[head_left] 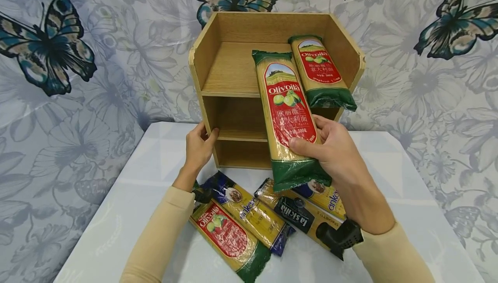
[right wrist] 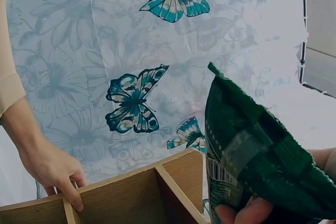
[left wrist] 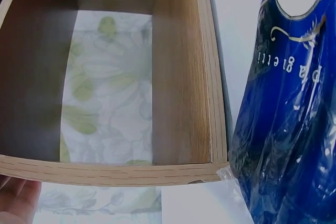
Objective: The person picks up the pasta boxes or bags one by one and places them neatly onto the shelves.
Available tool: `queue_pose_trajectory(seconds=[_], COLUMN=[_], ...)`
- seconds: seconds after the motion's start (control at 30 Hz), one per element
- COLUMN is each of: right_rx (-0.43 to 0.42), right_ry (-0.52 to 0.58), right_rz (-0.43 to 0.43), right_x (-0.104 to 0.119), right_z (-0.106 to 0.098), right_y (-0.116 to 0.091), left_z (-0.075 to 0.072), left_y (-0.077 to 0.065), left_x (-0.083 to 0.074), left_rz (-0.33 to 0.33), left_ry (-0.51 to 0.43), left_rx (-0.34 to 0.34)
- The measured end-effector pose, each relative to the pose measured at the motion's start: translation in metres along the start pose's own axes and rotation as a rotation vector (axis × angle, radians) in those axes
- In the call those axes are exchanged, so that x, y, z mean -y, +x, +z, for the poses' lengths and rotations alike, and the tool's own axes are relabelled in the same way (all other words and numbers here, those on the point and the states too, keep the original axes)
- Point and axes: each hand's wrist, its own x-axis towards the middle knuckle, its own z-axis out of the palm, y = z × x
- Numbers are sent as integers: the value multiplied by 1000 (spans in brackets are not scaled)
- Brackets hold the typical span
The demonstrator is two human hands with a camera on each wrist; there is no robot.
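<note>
My right hand grips the lower part of an Olivoila spaghetti pack, thumb across its front; the pack is tilted, in front of the wooden shelf unit. The green end of that pack fills the right of the right wrist view. With thumb and fingers, my left hand holds the left side edge of the shelf unit; only some fingers show in the left wrist view. A second Olivoila pack lies on the top shelf at the right, its green end jutting past the front edge.
In front of the unit on the white table lie another Olivoila pack, a blue-and-yellow spaghetti pack, a La Sicilia pack and another blue-and-yellow pack. Behind stands a butterfly-patterned backdrop.
</note>
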Motion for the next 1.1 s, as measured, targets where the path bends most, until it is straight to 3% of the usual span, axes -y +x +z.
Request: queue_pose_trajectory(seconds=[0.5, 0.73, 0.9, 1.1], right_rx=[-63, -75, -63, 40], right_ry=[62, 51, 67, 261], right_rz=[73, 93, 35, -83], right_x=[8, 8, 10, 9], right_z=[2, 3, 6, 8], right_y=[22, 14, -1, -16], left_z=[1, 2, 2, 1], left_y=[-1, -1, -1, 0], left_x=[1, 1, 0, 0], left_rz=[-10, -5, -7, -7], left_ry=[-13, -22, -16, -7], left_rx=[-3, -1, -8, -13])
